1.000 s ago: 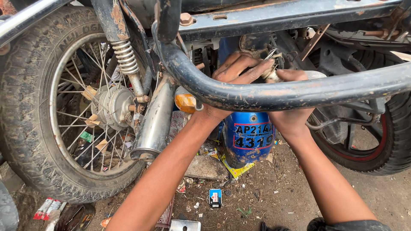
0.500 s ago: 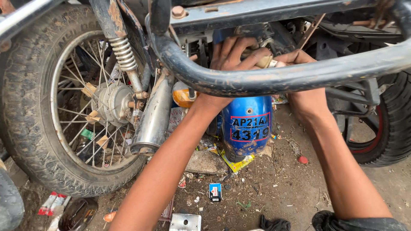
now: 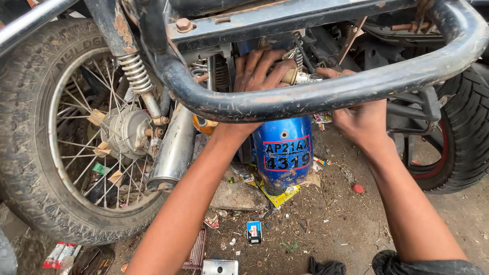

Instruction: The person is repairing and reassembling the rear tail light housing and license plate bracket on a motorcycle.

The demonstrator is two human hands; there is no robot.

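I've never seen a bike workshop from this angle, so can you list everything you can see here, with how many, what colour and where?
Spoked wheel: one, black tyre, left.
Second tyre: one, black, right.
Exhaust pipe: one, chrome, beside the spoked wheel.
Shock spring: one, silver, upper left.
Grab rail: one, black, scuffed, across the middle.
Mudguard: one, blue, centre.
Stone slab: one, grey, on the ground.
Left hand: behind the rail.
Right hand: below the rail.
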